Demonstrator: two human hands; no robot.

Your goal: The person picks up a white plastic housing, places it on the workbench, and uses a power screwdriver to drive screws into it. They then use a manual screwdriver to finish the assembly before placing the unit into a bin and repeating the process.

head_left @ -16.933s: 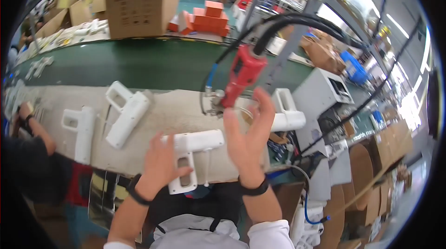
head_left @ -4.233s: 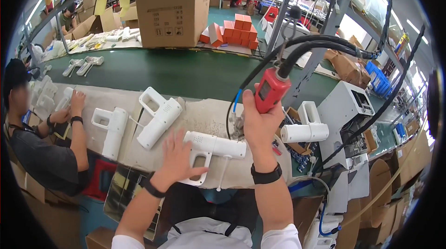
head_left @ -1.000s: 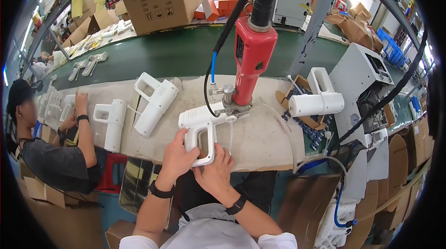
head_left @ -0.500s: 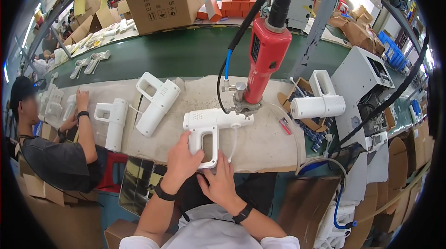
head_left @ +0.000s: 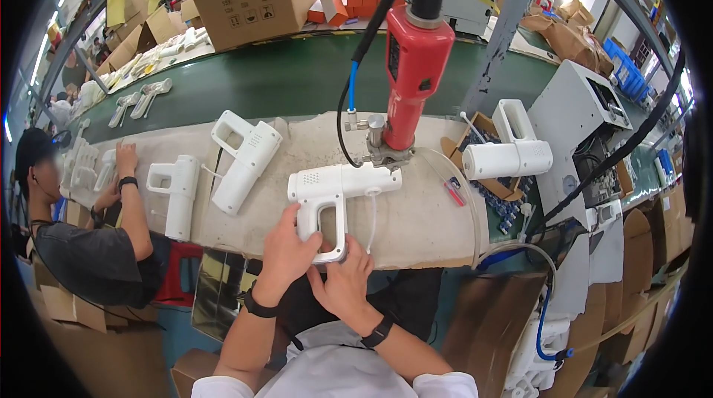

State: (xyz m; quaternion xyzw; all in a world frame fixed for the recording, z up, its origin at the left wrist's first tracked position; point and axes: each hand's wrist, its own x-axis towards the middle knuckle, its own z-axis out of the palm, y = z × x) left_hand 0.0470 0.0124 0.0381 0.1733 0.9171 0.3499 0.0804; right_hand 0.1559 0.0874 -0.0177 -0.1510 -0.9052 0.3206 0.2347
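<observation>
A white plastic gun-shaped device (head_left: 334,185) lies on its side on the pale mat before me, its barrel to the right and its looped handle towards me. My left hand (head_left: 286,253) is closed round the lower left of the handle, thumb across its base. With closed fingers, my right hand (head_left: 347,279) holds the end of the handle; some fingertips are hidden beneath it. A thin, clear tube (head_left: 373,223) runs from the barrel down past my right fingers. Over the barrel's right end hangs a red power screwdriver (head_left: 412,79), which neither hand touches.
More white gun-shaped devices (head_left: 249,164) lie to the left, and another (head_left: 509,157) rests on a box of dark small parts at right. A red-handled small tool (head_left: 454,191) lies nearby. A co-worker (head_left: 89,249) sits at left. A green conveyor (head_left: 297,79) runs behind.
The whole view has shifted slightly, so things sit a little higher and further left. Both hands stay on the handle of the same device, with hardly any change in grip.
</observation>
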